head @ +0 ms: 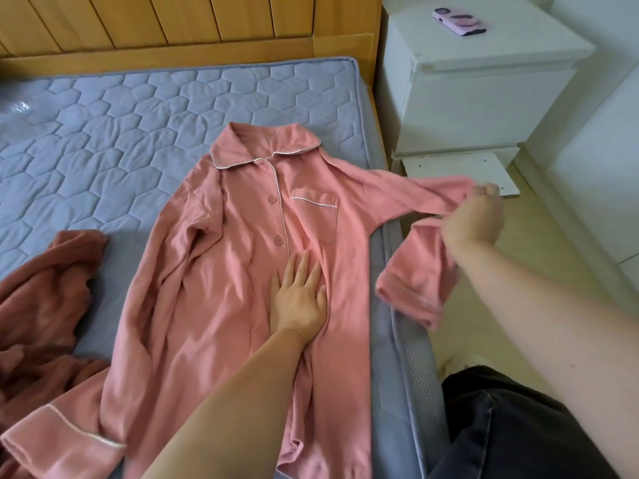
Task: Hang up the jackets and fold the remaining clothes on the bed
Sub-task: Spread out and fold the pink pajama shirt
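A pink pyjama shirt point(214, 271) with white piping, buttons and a chest pocket lies front-up on the blue quilted mattress point(103, 126), collar toward the headboard. My left hand point(299, 299) presses flat on the shirt's front, fingers straight. My right hand point(475, 216) grips the shirt's right sleeve point(411, 271) and holds it up past the bed's right edge, the cuff hanging down. The left sleeve runs down to the near left corner. A darker rust-pink garment point(45, 299) lies crumpled at the left.
A wooden headboard point(173, 25) runs along the far side. A white bedside cabinet point(484, 81) with a pink phone point(458, 20) on top stands to the right of the bed. My dark-trousered leg point(501, 426) is at the bottom right, beside the mattress edge.
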